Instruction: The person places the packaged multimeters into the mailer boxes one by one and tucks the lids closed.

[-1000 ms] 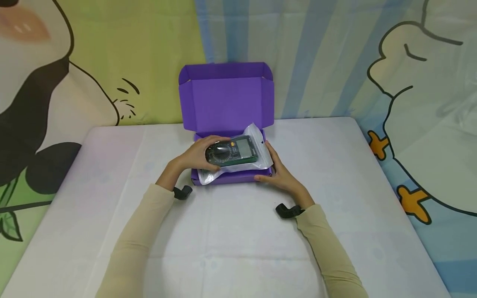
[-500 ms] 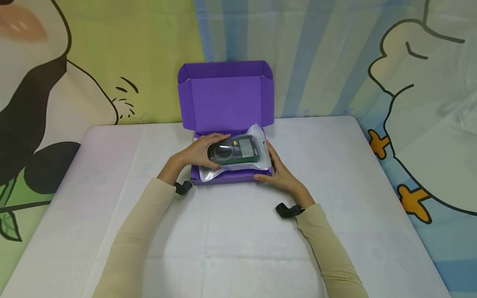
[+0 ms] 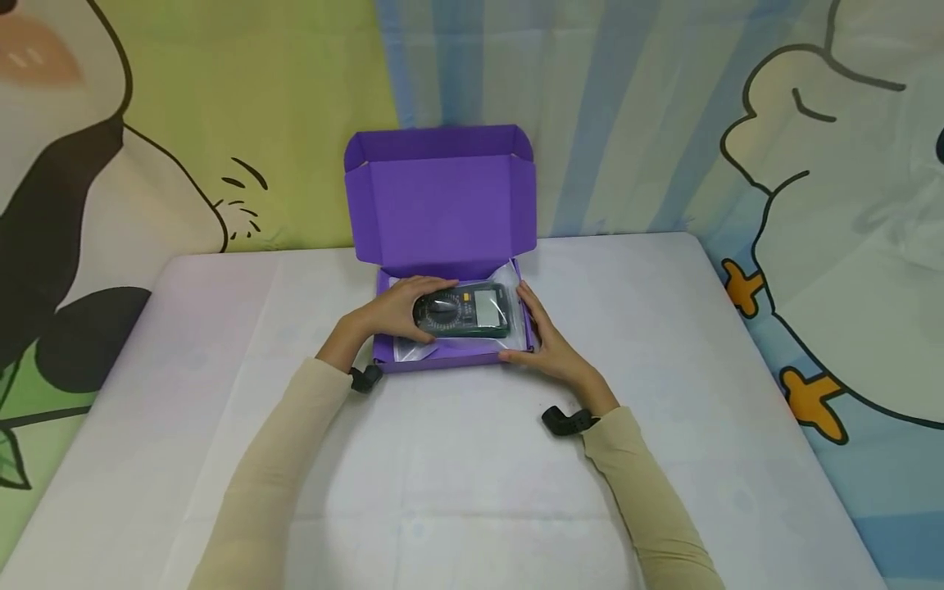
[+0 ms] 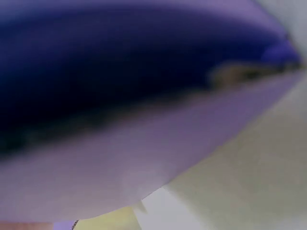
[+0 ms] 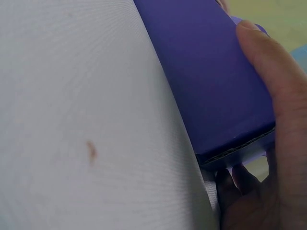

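A dark digital multimeter (image 3: pixel 483 310) with a round dial and grey screen lies inside the open purple cardboard box (image 3: pixel 448 361). Under and around it shows a shiny silver-clear plastic bag (image 3: pixel 520 332). My left hand (image 3: pixel 394 311) grips the meter's dial end, thumb in front and fingers behind. At the box's right end, my right hand (image 3: pixel 555 351) holds the corner, thumb on the front wall and fingers along the side. The right wrist view shows that thumb against the purple front wall (image 5: pixel 211 76). Blurred purple cardboard (image 4: pixel 134 158) fills most of the left wrist view.
The box's lid (image 3: pixel 446 209) stands upright at the back, near the patterned backdrop (image 3: pixel 634 115). A white cloth covers the table (image 3: pixel 442 492). Black wrist cameras (image 3: pixel 568 420) sit on both wrists.
My left hand has lowered the multimeter and its bag into the box, and the meter has turned from tilted to nearly level. The right hand keeps its hold on the box corner.
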Demonstrator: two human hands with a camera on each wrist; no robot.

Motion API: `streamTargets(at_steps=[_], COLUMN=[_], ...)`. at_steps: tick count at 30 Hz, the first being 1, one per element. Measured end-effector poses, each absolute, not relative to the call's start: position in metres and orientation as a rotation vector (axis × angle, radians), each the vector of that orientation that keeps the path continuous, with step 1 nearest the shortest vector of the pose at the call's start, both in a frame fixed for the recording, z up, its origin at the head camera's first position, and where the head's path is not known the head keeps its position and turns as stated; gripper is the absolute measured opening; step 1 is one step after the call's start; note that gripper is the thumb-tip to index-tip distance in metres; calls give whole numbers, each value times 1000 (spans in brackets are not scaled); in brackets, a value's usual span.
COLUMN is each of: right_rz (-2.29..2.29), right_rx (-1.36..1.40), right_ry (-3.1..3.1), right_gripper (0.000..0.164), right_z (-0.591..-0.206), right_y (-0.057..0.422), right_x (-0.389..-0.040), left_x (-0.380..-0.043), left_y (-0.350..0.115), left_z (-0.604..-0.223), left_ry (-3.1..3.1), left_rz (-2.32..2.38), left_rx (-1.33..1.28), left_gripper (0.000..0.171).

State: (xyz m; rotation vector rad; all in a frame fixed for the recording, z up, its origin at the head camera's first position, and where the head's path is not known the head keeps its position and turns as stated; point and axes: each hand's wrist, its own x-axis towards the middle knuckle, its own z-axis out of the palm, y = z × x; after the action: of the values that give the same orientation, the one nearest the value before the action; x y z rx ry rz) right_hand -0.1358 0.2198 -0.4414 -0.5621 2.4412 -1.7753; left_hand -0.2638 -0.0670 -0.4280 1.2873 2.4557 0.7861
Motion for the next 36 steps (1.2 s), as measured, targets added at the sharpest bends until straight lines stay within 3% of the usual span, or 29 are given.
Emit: streamTargets(at_steps=[31,36], right_rz=[-1788,-1779], right_rx=[-563,-568], right_ry=[2425,2418], right_gripper=[104,103], right_z=[-440,-441], right_y=[219,218], right_x=[-139,-139], left_x=[-266,-262], left_y=[-63,-63], left_z=[-427,-425], left_ry=[2437,2447], left_rz=[622,714], left_rx=[1185,1096], left_gripper=[96,89])
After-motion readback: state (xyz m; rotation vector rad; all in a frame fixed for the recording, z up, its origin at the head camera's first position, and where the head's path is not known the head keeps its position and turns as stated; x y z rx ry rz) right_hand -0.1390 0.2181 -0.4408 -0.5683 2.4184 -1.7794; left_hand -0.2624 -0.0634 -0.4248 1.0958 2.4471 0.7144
